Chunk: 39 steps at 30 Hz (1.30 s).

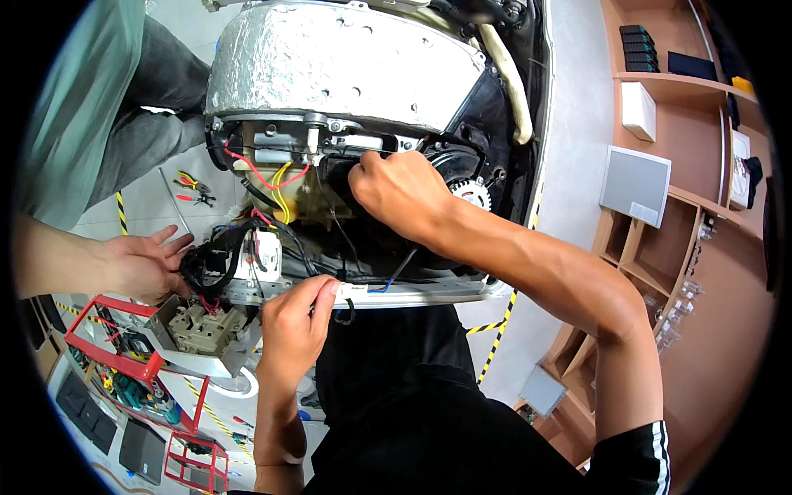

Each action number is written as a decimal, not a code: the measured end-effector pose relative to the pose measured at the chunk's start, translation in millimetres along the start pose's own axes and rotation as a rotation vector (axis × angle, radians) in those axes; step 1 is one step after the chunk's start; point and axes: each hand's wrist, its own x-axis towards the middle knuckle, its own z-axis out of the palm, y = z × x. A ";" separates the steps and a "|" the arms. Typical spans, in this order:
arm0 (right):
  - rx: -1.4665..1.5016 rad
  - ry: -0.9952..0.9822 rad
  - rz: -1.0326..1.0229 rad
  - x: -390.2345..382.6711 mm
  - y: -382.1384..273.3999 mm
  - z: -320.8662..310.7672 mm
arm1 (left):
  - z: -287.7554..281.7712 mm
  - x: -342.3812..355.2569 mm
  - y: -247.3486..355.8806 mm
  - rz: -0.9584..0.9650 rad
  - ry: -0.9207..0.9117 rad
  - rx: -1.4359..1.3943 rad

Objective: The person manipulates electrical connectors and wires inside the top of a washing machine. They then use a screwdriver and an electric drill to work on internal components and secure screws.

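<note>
An opened appliance lies in front of me, its foil-covered housing [346,70] on the far side. At the near metal edge my left hand [293,330] pinches a white wire connector [353,291] with a blue wire running from it. My right hand [400,190] reaches into the dark interior just below the foil housing, fingers curled. Whatever those fingers hold is hidden behind the hand. Red and yellow wires [285,194] loop to the left of it, and a white toothed wheel [473,195] sits to its right, near the forearm.
At the left, a co-worker's open hand [148,262] is beside a black cable bundle [210,264]. Below it is a panel with a beige-grey module [206,328] near a red-framed cart [111,342]. Pliers [194,186] lie on the floor. Wooden shelves [672,157] stand at right.
</note>
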 end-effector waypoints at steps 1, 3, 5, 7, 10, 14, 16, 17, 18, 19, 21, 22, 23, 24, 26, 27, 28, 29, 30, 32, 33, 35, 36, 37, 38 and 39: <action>-0.011 -0.007 0.001 0.5 -1.3 1.9 | -0.7 -0.4 0.4 -0.023 -0.014 0.005; 0.004 -0.038 0.007 3.9 -3.1 1.6 | -1.7 0.3 0.6 -0.029 -0.024 0.006; 0.054 -0.090 0.025 7.7 -0.7 -2.5 | -1.5 0.6 1.8 -0.036 -0.035 0.010; 0.067 -0.020 0.063 6.5 -4.0 -1.3 | -2.4 0.2 3.6 -0.039 -0.023 0.020; 0.052 -0.003 0.067 0.9 -1.5 0.4 | -1.9 0.1 3.6 -0.052 -0.022 0.011; 0.041 -0.066 0.070 2.7 -3.2 -1.4 | -0.4 0.4 4.5 -0.056 -0.020 0.017; 0.037 -0.119 0.071 4.7 -6.4 -11.5 | -0.3 0.1 4.1 -0.061 -0.021 0.020; 0.049 -0.069 0.088 4.6 -6.9 -9.6 | -0.5 -0.4 4.1 -0.061 -0.020 0.023; 0.061 -0.020 0.105 4.6 -7.0 -5.7 | -0.5 -0.7 4.2 -0.062 -0.019 0.026; 0.072 0.028 0.124 3.7 -8.1 -4.3 | -0.8 -0.7 5.4 -0.064 -0.024 0.033; 0.152 0.043 0.155 1.5 -8.1 -5.3 | -1.6 0.8 7.9 -0.071 -0.033 0.045; 0.176 0.023 0.116 3.0 -5.6 -6.1 | -0.4 -0.7 5.2 -0.053 -0.004 0.038; 0.210 -0.004 0.096 0.2 -5.4 -4.4 | -0.1 -1.8 5.5 -0.051 -0.007 0.042; 0.212 0.009 0.161 1.2 -5.7 -4.1 | 2.0 1.3 6.3 -0.047 -0.005 0.033; 0.210 0.048 0.166 2.8 -2.7 0.3 | 1.2 3.8 9.2 -0.071 -0.025 0.043; 0.210 0.030 0.114 3.9 -2.5 -2.4 | 0.7 2.8 9.1 -0.074 -0.031 0.045; 0.175 -0.008 0.107 5.3 -3.5 -7.6 | -0.2 2.7 8.4 -0.076 -0.035 0.046; 0.141 -0.046 0.098 5.6 -4.1 -10.2 | -0.7 2.2 7.7 -0.076 -0.038 0.046; 0.046 -0.012 0.046 4.5 -1.0 -2.5 | -0.2 1.8 7.3 -0.080 -0.046 0.036; 0.089 -0.020 0.041 5.6 2.0 -5.3 | 0.0 2.9 7.6 -0.081 -0.031 0.015; 0.076 -0.056 0.013 3.1 3.2 -8.6 | 0.6 1.8 7.4 -0.088 -0.028 0.011; 0.122 -0.040 0.032 3.2 0.8 -9.2 | 1.2 0.5 6.3 -0.100 -0.016 0.012; 0.146 -0.032 0.040 3.9 0.5 -8.5 | 1.3 0.8 6.3 -0.104 -0.024 0.008; 0.121 -0.063 0.089 5.8 -0.6 -5.6 | 2.1 0.1 4.6 -0.088 -0.012 -0.018; 0.096 -0.094 0.137 7.5 -1.6 -2.3 | 3.0 -0.4 3.5 -0.072 -0.006 -0.027; 0.070 -0.125 0.184 9.3 -2.3 -1.6 | 3.7 -0.9 1.4 -0.056 0.000 -0.036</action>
